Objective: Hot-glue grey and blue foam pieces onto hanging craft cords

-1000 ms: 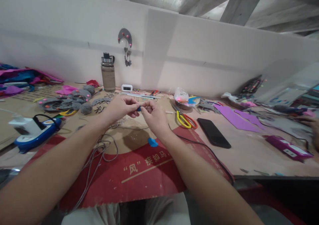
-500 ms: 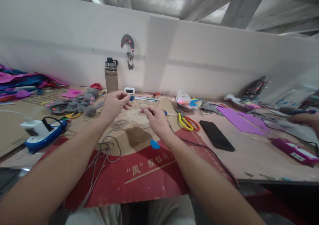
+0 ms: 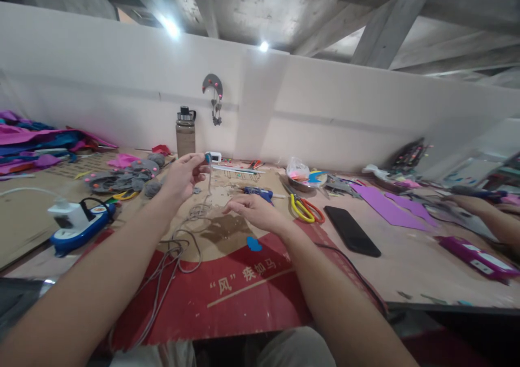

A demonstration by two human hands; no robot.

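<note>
My left hand (image 3: 187, 176) is raised over the work area, thumb and fingers pinching a small blue felt piece (image 3: 208, 157). A thin grey cord (image 3: 209, 183) hangs from that piece down toward a loose coil on the cardboard. Palm down, my right hand (image 3: 254, 210) hovers low over the cardboard mat (image 3: 260, 302), fingers stretched out and holding nothing that I can see. Just behind it lies a blue glue gun (image 3: 260, 194), partly covered by the hand. A blue felt cutout (image 3: 254, 243) rests on the mat below my right wrist.
Yellow-and-orange-handled scissors (image 3: 303, 209) and a black phone (image 3: 352, 230) lie to the right. Grey felt pieces (image 3: 122, 177) and a blue power strip (image 3: 83, 229) are at left. A bottle (image 3: 186, 134) stands by the wall. Another person's hand (image 3: 467, 202) works at far right.
My right hand has gone from a pinch to outstretched fingers, and the glue gun behind it shows more. The cord now hangs straight below the blue piece in my left hand. The view has tilted up.
</note>
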